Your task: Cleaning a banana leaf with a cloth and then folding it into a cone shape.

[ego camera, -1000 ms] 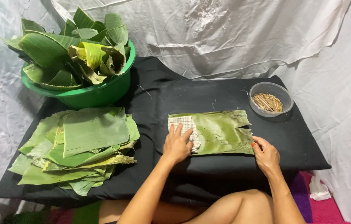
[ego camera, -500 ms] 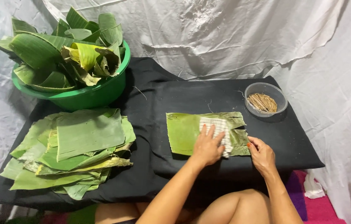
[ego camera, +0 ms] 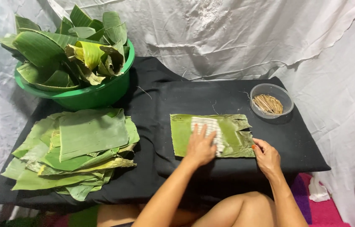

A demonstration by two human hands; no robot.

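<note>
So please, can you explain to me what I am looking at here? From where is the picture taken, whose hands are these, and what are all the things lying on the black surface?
There is no machine here. The picture comes from a camera worn on a person's head, looking down at that person's own bare hands. The left hand presses a white cloth flat on a banana leaf piece. The right hand touches that leaf's near right corner. All lies on a black cloth-covered surface. To the left is a stack of cut leaves; behind it, a green basin full of leaves. At the far right stands a clear bowl of small sticks.
</note>
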